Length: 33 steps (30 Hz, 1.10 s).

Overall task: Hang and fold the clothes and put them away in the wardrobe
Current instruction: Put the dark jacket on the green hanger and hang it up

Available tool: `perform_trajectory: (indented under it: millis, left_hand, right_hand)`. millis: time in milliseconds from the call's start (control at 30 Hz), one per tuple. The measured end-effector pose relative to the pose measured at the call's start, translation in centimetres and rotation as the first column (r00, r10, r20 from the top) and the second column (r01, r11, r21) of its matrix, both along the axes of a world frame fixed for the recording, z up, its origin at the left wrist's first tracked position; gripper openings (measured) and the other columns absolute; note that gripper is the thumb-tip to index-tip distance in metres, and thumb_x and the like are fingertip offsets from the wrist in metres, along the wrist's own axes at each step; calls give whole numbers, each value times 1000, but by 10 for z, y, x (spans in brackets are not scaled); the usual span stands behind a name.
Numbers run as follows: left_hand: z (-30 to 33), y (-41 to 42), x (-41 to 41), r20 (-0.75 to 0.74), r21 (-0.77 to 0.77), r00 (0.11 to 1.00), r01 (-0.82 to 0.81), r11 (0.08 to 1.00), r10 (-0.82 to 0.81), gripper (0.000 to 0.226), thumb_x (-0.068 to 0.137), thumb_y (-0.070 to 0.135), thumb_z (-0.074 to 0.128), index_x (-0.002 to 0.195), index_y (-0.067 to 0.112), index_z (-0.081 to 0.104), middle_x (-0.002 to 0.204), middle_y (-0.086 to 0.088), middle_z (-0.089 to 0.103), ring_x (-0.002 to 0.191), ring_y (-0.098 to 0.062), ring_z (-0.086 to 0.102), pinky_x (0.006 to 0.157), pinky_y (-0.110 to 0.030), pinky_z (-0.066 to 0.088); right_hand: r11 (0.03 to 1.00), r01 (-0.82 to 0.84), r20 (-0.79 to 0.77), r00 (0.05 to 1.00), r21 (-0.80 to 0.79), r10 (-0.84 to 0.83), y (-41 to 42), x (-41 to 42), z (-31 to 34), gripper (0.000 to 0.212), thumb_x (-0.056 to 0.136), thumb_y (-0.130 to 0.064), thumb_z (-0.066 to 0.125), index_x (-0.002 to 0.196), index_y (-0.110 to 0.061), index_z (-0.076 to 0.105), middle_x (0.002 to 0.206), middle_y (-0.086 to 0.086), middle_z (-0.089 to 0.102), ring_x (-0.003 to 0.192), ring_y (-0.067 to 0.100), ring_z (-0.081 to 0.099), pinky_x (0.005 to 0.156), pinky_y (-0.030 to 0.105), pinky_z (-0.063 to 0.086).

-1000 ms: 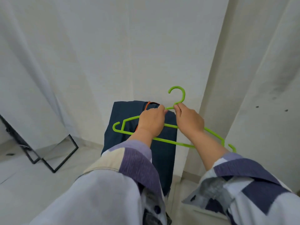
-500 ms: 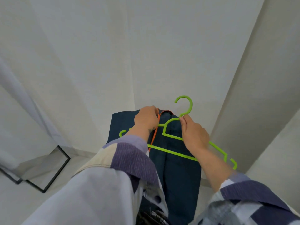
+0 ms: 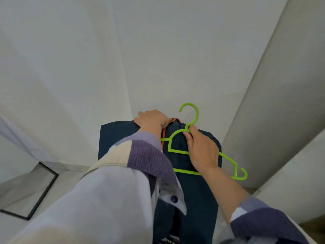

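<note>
Below centre, before pale wall: dark blue garment hangs vertical. Left hand grips its top edge beside orange trim, fingers curled over. Right hand pinches green hanger at neck under hook, hanger lying against garment front. Black frame on floor far left, well apart.

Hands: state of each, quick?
Left hand: grips the navy garment at its top edge.
Right hand: pinches the green hanger below its hook.
</note>
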<state>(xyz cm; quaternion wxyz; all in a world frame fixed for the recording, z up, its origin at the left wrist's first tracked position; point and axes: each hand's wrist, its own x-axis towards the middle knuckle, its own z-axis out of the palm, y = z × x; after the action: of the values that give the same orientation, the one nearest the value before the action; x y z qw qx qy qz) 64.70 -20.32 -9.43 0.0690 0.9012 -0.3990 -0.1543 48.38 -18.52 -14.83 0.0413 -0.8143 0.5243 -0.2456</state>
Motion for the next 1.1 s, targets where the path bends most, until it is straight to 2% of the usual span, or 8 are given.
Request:
perform_trajectory:
  millis: [100,167,267,433,533,633,700,1100]
  left_hand:
    - [-2,-1,1,-78,-76,997,-35,997,29,38,87,44,53,117,20,56,131,-7,52,125,-30,39,86,-39,26]
    - [6,4,-3,-216,-220,976,-80,972,32,32,90,26,49,118,13,55,129,-11,54,122,-34,46,95,-40,32]
    - [28,17,-5,-497,-475,865,-336,813,67,36,92,8,43,126,-2,50,130,-21,54,120,-36,52,94,-35,43]
    - [61,56,4,-714,-564,701,-576,591,2,60,86,33,56,133,-2,42,132,-16,54,118,-32,53,93,-35,45]
    - [70,90,8,-479,-571,877,-349,743,44,83,70,47,77,131,1,44,128,-13,56,117,-30,54,89,-30,44]
    - [74,122,14,-217,-584,975,-164,795,41,33,85,32,65,101,3,62,103,-15,65,103,-35,61,71,-28,40]
    - [82,141,11,-168,-618,984,-155,770,63,19,89,25,53,87,8,62,97,-17,66,98,-38,60,69,-28,37]
    - [136,227,-9,56,-657,967,-152,738,248,21,86,20,52,97,16,70,99,-12,68,94,-35,63,69,-30,40]
  right_hand:
    - [1000,-28,14,1000,-1,28,2,-2,0,27,100,-43,28,101,-22,45,70,-6,50,62,20,45,50,32,30]
    - [998,-58,25,998,2,58,3,-3,1,28,100,-44,29,98,-21,45,71,-5,52,63,21,48,51,32,32]
    - [992,-120,48,992,39,118,8,-6,5,27,100,-44,29,97,-20,42,71,-3,54,65,24,52,54,34,35]
    - [991,-116,109,988,61,109,32,-24,6,29,100,-42,28,105,-16,42,67,-2,51,61,27,46,53,34,34]
    - [995,-102,133,986,21,99,51,-35,12,29,100,-43,28,104,-17,42,62,-4,48,58,28,45,51,33,34]
    - [990,-135,173,975,-36,139,65,-41,34,28,99,-44,28,101,-19,41,57,-6,43,56,27,45,50,33,32]
    - [986,-148,184,970,-82,161,71,-43,53,29,99,-45,27,102,-19,42,57,-4,46,56,28,46,50,33,33]
    - [942,-105,74,988,-318,136,102,-89,152,35,100,-44,25,111,-19,46,72,11,62,64,34,54,53,31,31]
